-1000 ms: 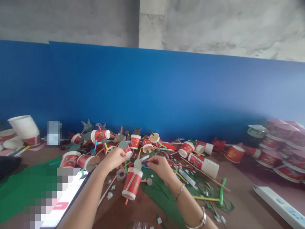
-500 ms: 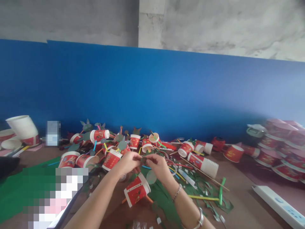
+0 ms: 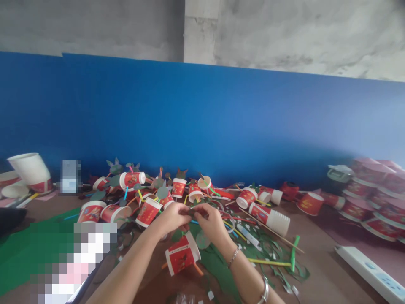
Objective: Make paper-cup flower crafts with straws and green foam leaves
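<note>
My left hand (image 3: 175, 217) and my right hand (image 3: 207, 216) meet over the middle of the table, fingertips pinched together. Between them is a small dark green paper piece (image 3: 191, 211), mostly hidden by the fingers. Just below the hands, a red and white paper cup (image 3: 182, 255) lies tilted, with orange straw pieces (image 3: 198, 270) sticking out from it. A round green paper disc (image 3: 203, 239) is beside that cup, close under my right hand. Bracelets circle my right wrist.
Behind lie several decorated red cups (image 3: 148, 212) with straws and paper shapes. To the right are stacked cups (image 3: 268, 218), a glue tube (image 3: 248, 235), green scraps, a green straw (image 3: 293, 255) and a white power strip (image 3: 371, 270). Green paper (image 3: 41, 249) lies left, before a blue partition (image 3: 202, 122).
Both hands stay together in nearly the same place, with fingers shifting slightly around the small paper piece. The tilted cup has moved very slightly.
</note>
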{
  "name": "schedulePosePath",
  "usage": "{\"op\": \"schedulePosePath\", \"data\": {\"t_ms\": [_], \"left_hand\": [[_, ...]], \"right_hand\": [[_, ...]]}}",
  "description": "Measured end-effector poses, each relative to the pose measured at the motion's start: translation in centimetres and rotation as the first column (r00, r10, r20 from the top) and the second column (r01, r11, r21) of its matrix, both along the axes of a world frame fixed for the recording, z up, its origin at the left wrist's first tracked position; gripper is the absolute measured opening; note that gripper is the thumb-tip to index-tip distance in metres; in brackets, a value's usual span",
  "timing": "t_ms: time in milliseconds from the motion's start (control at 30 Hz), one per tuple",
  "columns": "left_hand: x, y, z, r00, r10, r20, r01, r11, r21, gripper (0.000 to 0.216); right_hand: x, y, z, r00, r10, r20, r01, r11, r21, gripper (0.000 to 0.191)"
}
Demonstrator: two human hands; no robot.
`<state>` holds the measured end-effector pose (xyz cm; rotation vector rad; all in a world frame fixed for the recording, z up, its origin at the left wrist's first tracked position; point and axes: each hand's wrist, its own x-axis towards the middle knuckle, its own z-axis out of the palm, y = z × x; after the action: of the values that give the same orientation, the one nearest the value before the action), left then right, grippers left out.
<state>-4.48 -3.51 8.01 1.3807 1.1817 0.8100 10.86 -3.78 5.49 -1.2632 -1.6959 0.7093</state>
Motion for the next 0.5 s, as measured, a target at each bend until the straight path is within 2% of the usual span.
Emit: {"op": "schedulePosePath", "data": {"t_ms": [233,300,367,433,500], "left_hand": [[0.0,0.2,-0.6,0.999,0.014,-0.041,-0.012,0.998,0.062,0.017],[-0.1,0.4,-0.7,0.997,0.044,-0.068,-0.038,0.995,0.091,0.015],[-0.3,0.6,-0.7,0.991,0.091,-0.099,-0.077,0.988,0.135,0.016],[-0.4,0.9,-0.7,0.983,0.136,-0.125,-0.113,0.978,0.176,0.018],[-0.6,1.1,-0.7,0.977,0.167,-0.132,-0.139,0.97,0.198,0.021]], "right_hand": [[0.0,-0.1,0.3,1.0,0.004,0.016,-0.004,1.0,-0.007,0.015],[0.3,-0.4,0.6,0.996,-0.017,0.086,0.018,1.0,-0.012,0.01],[0.8,-0.7,0.9,0.977,-0.006,0.214,0.018,0.998,-0.055,0.019],[1.1,-1.3,1.1,0.938,0.075,0.339,-0.029,0.99,-0.137,0.034],[1.2,-1.8,1.2,0.903,0.159,0.4,-0.085,0.977,-0.196,0.037]]}}
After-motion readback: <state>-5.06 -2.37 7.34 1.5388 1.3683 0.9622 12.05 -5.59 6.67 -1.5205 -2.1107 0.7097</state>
